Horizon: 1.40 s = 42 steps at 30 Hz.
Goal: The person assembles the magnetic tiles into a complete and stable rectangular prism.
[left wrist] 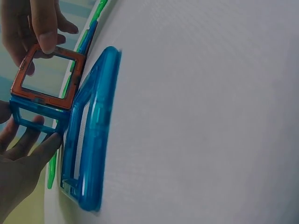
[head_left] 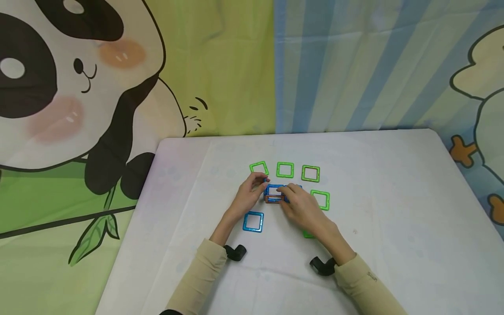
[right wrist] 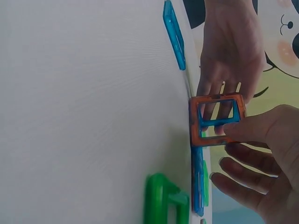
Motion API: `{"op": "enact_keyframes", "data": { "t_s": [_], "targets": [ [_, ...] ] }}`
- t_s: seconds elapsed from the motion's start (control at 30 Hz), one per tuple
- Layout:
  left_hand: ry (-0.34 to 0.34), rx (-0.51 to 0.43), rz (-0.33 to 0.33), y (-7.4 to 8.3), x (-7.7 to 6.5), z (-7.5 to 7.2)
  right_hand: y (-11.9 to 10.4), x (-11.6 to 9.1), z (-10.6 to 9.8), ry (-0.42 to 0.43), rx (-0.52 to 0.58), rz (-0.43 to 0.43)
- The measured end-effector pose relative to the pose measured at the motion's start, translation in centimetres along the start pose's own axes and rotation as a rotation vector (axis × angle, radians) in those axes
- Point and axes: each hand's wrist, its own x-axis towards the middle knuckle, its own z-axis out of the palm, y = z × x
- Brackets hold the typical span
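Observation:
Square see-through magnetic tiles with coloured frames are joined at the middle of the table. My right hand (head_left: 301, 205) pinches an upright orange-red tile (right wrist: 195, 123), its thumb on the near face and other fingers spread behind. On the left side of the joined tiles, my left hand (head_left: 248, 192) pinches an upright blue tile (left wrist: 44, 108) between thumb and fingers. This blue tile meets the orange-red one at a corner. Flat blue tiles (head_left: 275, 186) lie at their base, partly covered by my right hand. One separate blue tile (head_left: 253, 213) lies flat nearer me.
Several green tiles lie flat around the work: a row behind it, including a middle one (head_left: 285, 176), one at the right (head_left: 328, 200), and one (head_left: 309, 235) partly under my right forearm. The white table (head_left: 393, 218) ends at a printed curtain (head_left: 220, 65).

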Motion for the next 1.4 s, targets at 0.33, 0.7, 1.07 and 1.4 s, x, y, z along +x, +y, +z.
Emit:
{"op": "enact_keyframes", "data": {
  "t_s": [0.33,0.7,1.07,1.4],
  "targets": [
    [0.001,0.005,-0.021,-0.1,0.0,0.0,0.8,-1.8,-0.1,-0.005,-0.011,0.044],
    [0.005,-0.003,-0.040,-0.2,-0.1,0.0,1.3,-3.7,-0.8,0.013,-0.022,0.060],
    [-0.007,-0.006,-0.029,-0.1,-0.1,-0.1,2.1,-5.6,-1.2,0.058,-0.039,0.065],
    [-0.006,0.000,-0.027,0.3,-0.2,-0.1,2.1,-6.7,-1.6,0.040,-0.044,0.082]
  ]
}}
